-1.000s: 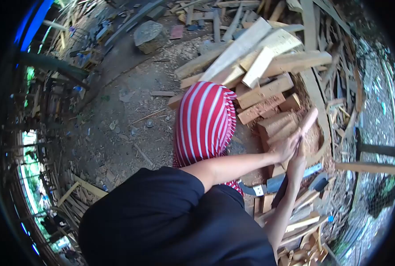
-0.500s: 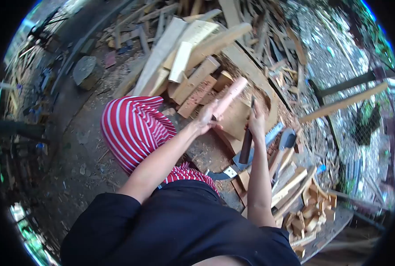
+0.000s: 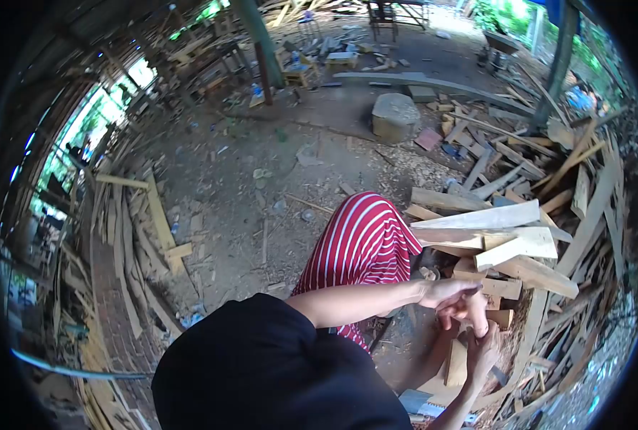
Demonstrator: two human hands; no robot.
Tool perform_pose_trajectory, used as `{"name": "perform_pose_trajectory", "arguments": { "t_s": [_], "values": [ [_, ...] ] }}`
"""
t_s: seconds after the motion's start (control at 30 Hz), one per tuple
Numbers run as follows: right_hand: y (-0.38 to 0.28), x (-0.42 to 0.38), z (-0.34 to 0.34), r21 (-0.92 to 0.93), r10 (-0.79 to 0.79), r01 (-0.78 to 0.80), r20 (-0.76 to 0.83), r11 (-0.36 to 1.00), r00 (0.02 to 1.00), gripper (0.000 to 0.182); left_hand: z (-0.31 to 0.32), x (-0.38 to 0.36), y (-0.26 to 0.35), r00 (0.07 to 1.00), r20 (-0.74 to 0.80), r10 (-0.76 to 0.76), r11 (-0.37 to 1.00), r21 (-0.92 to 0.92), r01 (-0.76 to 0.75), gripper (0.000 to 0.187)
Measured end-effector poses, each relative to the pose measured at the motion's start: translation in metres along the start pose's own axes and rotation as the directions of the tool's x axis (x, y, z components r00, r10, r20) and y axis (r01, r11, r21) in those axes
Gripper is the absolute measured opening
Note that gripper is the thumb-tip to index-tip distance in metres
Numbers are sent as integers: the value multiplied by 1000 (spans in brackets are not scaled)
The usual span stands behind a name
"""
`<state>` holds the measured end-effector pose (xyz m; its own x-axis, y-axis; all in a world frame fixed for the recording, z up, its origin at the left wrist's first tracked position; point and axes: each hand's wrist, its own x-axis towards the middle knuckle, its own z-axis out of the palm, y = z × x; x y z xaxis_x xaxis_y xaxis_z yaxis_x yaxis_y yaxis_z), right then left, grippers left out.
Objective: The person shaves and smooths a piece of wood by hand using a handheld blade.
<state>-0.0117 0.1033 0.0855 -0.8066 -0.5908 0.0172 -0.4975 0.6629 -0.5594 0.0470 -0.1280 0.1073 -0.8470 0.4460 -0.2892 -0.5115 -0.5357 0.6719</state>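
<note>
A smooth pinkish wooden piece (image 3: 478, 317) lies in my left hand (image 3: 449, 295), whose fingers are wrapped round it. Against the near end of that piece is my right hand (image 3: 483, 352), its fingers closed; what it grips is hidden. Below the hands stands a pale wooden block (image 3: 456, 364). Part of a saw blade (image 3: 423, 405) shows near my right forearm. My knee, under red-and-white striped cloth (image 3: 362, 240), is left of the hands.
Boards and offcuts (image 3: 509, 215) are piled beyond the hands, with more scrap wood (image 3: 584, 287) to the right. A stump (image 3: 395, 117) stands farther off. Long planks (image 3: 162, 222) lie at the left, and a green post (image 3: 258, 43) rises at the back.
The view has swung left and up, showing more ground and the shed. My hands have come together at the pinkish piece; the dark tool in my right hand no longer shows.
</note>
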Motion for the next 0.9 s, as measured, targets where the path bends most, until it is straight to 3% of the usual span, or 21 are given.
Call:
{"name": "perform_pose_trajectory", "arguments": {
  "t_s": [0.03, 0.07, 0.13, 0.17, 0.23, 0.3, 0.37, 0.43, 0.5, 0.53, 0.57, 0.63, 0.73, 0.77, 0.83, 0.9],
  "values": [
    [-6, 2, 4, -116, 23, -28, -45, 993, 999, 37, -5, 2, -1, 994, -47, 103, 992, -68, -106, 67],
    [-12, 0, 5, -82, 40, -47, -79, 996, 996, 38, -9, 4, -2, 991, -54, 119, 992, -30, -121, 70],
    [-22, -1, 8, 63, 146, -137, -178, 989, 973, 46, 10, -9, 8, 972, -214, 98, 970, 239, -45, 62],
    [-25, -5, 4, 140, 352, -338, -84, 931, 932, 40, 11, -6, 0, 958, -274, 82, 935, 354, 22, 58],
    [2, -18, 19, 203, 363, -312, -306, 928, 880, 50, -4, 4, -24, 951, -309, 13, 911, 395, 116, 50],
    [16, -27, 12, 106, 343, -326, -302, 939, 889, 54, -9, 3, -42, 924, -383, -17, 951, 279, 133, 47],
    [9, -33, -9, 244, -7, 113, -397, 963, 918, 56, -11, -3, -56, 879, -476, -32, 964, 217, 153, 44],
    [13, -40, -12, 253, 30, 95, -447, 963, 894, 57, -21, 6, -76, 860, -509, -39, 949, 251, 191, 40],
    [24, -55, -16, -118, 209, -247, -263, 962, 942, 59, -26, 13, -86, 854, -497, -156, 894, 296, 336, 36],
    [9, -56, -18, 167, 137, -62, -481, 984, 866, 57, -30, 23, -96, 852, -493, -174, 897, 277, 344, 32],
    [9, -52, -16, 170, 148, -72, -497, 983, 855, 57, -28, 34, -100, 857, -484, -177, 889, 294, 350, 32],
    [-3, -28, -17, 156, 97, -23, -487, 987, 868, 57, -22, 48, -94, 908, -353, -226, 778, 495, 386, 30],
    [-17, 8, -10, 135, -11, 74, -419, 988, 908, 56, -9, 52, -81, 968, -241, -68, 781, 590, 202, 33],
    [-23, 14, -4, 137, -34, 95, -394, 986, 918, 56, -11, 51, -83, 968, -252, 4, 795, 588, 149, 33],
    [-31, 21, 6, 132, -66, 120, -352, 984, 934, 55, -22, 40, -87, 948, -317, 9, 851, 501, 160, 32],
    [-32, 28, 11, 121, -94, 139, -322, 983, 942, 55, -37, 19, -84, 907, -404, -118, 843, 442, 306, 29]
  ]
}}
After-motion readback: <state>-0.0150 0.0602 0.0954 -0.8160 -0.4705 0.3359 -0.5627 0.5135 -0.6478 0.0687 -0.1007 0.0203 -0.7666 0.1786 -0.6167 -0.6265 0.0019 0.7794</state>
